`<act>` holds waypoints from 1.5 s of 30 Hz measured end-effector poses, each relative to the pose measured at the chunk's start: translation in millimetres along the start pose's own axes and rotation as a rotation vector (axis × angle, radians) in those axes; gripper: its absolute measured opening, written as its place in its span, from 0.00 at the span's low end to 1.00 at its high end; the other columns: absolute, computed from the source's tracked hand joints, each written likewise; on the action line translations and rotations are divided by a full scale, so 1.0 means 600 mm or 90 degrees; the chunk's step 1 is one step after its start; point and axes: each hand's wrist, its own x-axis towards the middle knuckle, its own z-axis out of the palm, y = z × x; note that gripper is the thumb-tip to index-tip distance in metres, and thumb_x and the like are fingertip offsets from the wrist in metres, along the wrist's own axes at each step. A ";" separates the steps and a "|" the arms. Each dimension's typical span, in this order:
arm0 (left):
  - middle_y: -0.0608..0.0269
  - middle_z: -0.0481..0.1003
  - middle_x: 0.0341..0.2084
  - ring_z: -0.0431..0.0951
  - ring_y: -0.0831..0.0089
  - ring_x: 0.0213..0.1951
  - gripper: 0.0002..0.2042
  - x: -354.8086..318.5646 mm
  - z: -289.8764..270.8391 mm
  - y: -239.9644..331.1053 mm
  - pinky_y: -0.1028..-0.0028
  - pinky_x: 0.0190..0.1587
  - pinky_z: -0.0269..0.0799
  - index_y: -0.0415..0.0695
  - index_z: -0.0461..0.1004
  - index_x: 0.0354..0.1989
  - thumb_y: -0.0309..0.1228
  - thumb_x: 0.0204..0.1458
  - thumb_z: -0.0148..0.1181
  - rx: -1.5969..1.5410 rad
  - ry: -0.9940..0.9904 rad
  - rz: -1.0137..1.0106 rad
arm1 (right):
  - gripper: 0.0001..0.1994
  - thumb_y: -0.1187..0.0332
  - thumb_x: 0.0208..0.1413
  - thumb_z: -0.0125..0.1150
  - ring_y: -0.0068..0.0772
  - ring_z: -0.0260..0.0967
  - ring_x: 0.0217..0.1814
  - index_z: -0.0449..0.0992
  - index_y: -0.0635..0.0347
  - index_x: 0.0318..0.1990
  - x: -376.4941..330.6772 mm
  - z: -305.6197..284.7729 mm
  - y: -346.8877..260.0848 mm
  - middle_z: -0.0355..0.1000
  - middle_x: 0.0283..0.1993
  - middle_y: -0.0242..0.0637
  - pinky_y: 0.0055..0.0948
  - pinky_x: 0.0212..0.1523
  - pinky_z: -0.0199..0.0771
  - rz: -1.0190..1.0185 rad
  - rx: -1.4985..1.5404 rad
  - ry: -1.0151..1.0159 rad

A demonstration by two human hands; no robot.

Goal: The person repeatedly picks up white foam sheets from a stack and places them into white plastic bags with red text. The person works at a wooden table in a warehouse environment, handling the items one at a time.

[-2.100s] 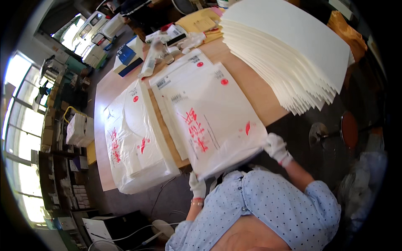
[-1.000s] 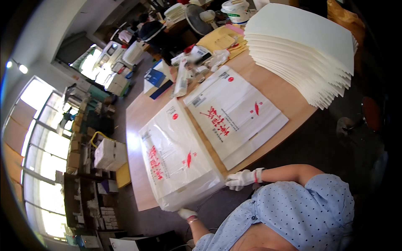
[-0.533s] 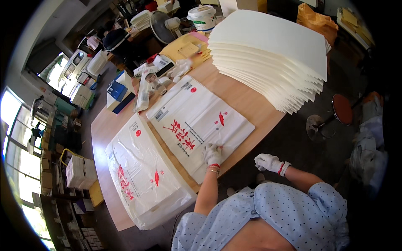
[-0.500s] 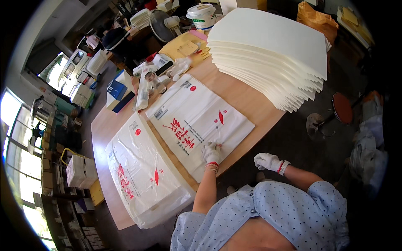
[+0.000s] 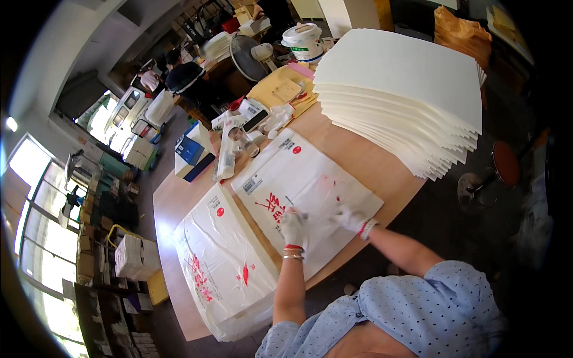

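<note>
A flat white plastic bag with red print and a barcode lies on the table in front of me. My left hand, in a white glove, rests over its printed middle near the front; motion smears the fingers. My right hand, also gloved in white, reaches onto the bag's right part. Its fingertips are blurred against the plastic, so a grip cannot be made out. The red print beside it looks smeared and pale. To the left sits a thick stack of similar printed bags, its top one wrinkled and shiny.
A tall fanned stack of cream sheets covers the table's far right. Along the back are a glass jar, a blue-and-white box, a white bucket and a fan. A round stool stands at right. People work in the background.
My right hand has come from beside the table onto the bag's right part. My left hand has shifted slightly on the bag. The whole view has moved a little.
</note>
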 end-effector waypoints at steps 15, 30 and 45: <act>0.68 0.77 0.31 0.65 0.86 0.23 0.20 -0.049 0.028 0.304 0.83 0.25 0.63 0.38 0.63 0.54 0.23 0.50 0.51 0.091 -0.211 0.217 | 0.18 0.66 0.51 0.54 0.47 0.64 0.55 0.70 0.59 0.51 0.042 0.113 0.077 0.69 0.50 0.45 0.39 0.56 0.60 -0.472 -0.396 0.202; 0.60 0.76 0.36 0.75 0.62 0.38 0.20 -0.214 0.089 0.330 0.68 0.43 0.69 0.41 0.70 0.46 0.18 0.40 0.60 0.464 -0.116 0.821 | 0.40 0.53 0.35 0.72 0.39 0.68 0.52 0.63 0.63 0.55 -0.265 -0.749 0.157 0.71 0.48 0.48 0.30 0.52 0.67 -0.268 -0.235 0.286; 0.53 0.65 0.51 0.69 0.60 0.49 0.20 -0.330 0.367 0.388 0.61 0.53 0.66 0.41 0.60 0.51 0.42 0.56 0.47 -0.561 -0.695 -0.299 | 0.10 0.64 0.50 0.54 0.42 0.70 0.36 0.74 0.59 0.34 -0.337 -0.590 0.015 0.71 0.33 0.45 0.39 0.42 0.70 -0.691 -0.473 0.472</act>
